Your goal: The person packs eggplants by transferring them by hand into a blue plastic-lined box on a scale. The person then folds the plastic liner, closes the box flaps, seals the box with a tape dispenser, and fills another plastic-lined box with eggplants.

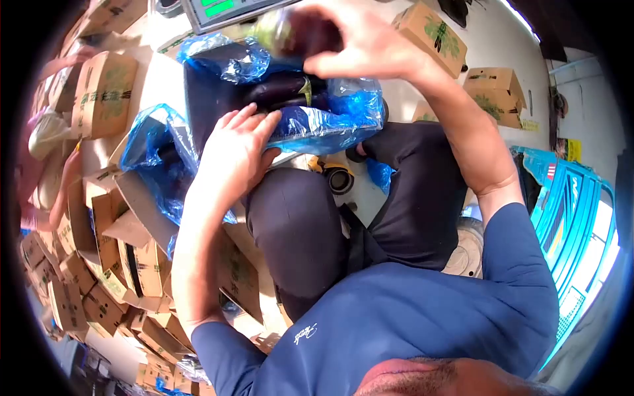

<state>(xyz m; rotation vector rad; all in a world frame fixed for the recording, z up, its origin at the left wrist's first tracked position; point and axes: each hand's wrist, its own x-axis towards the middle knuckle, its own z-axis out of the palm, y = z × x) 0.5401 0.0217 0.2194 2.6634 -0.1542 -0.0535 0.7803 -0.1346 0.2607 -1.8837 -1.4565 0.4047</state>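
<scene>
Several dark purple eggplants [281, 89] lie in a box lined with a blue plastic bag [360, 109], in front of my knees. My left hand [244, 142] rests at the near left edge of this lining, fingers spread and pointing toward the eggplants, with nothing in it. Above the far right side of the box, my right hand [356, 46] is closed on another eggplant [310, 33], blurred by motion, its green end to the left. Beyond the box stands a scale [228, 12] with a lit green display.
A second box with a blue bag [158, 142] stands at the left. Cardboard boxes [105, 96] pile up along the left side; more [495, 96] stand at the upper right. Another person's arm [63, 185] shows at far left. A turquoise plastic chair [571, 204] is at right.
</scene>
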